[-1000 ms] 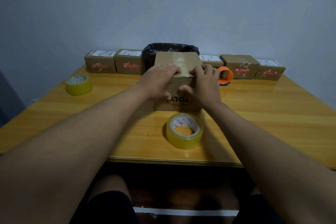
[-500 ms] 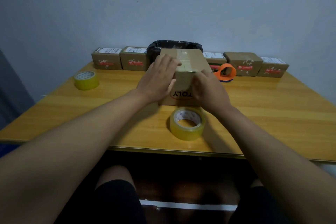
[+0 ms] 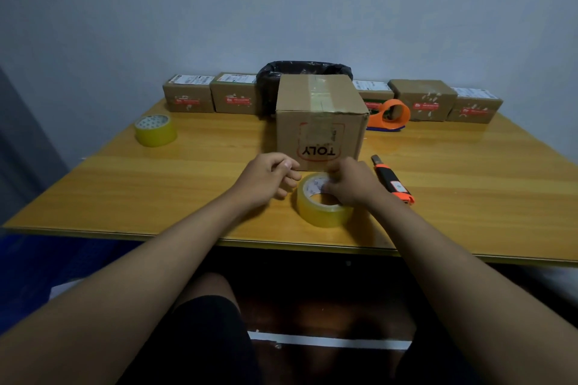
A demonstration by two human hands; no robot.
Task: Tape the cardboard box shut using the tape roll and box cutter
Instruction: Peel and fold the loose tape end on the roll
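Hands off the box, now at the tape roll.
Both hands left the box (image 3: 320,122) w/ a strip already over its top; right hand (image 3: 350,184) fingers rest on the tape roll (image 3: 323,208) in front, grip unclear; left hand (image 3: 266,180) loosely curled, empty; cutter (image 3: 392,180) on counter (image 3: 156,184), right.

I count 1 large cardboard box (image 3: 320,122) mid-table. 5 small labelled boxes along the back wall: 2 on left (image 3: 188,97) (image 3: 234,94), 3 on right (image 3: 373,94) (image 3: 426,100) (image 3: 475,106). 2 yellowish tape rolls (image 3: 322,205) (image 3: 155,130). 1 orange tape dispenser (image 3: 391,116). 1 box cutter (image 3: 392,180). 1 black-lined bin (image 3: 303,70). 2 hands (image 3: 266,178) (image 3: 352,181).
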